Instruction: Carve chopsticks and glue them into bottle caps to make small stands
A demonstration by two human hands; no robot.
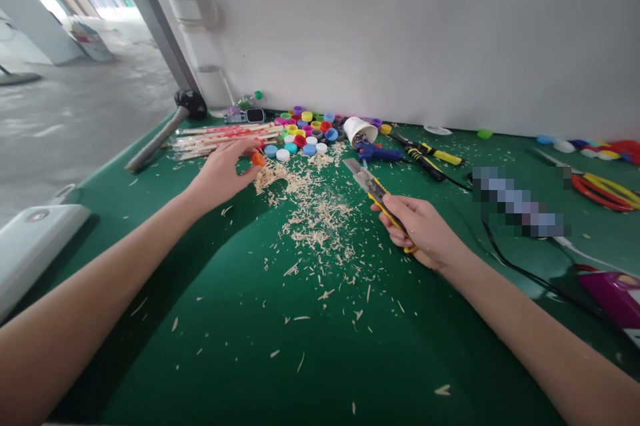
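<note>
My right hand is wrapped round a yellow and black utility knife, its wide blade out and pointing up and to the left. At the far left, my left hand has thumb and fingers closed round an orange bottle cap. Wooden sticks in clear wrappers with red marks lie just behind that hand. Pale wood shavings are scattered between the two hands on the green tabletop. Beyond them sits a cluster of coloured bottle caps.
A tipped white cup and a blue glue gun lie behind the knife. Pliers, red-and-yellow-handled scissors and a black cable are on the right. A mallet and a white box stand left.
</note>
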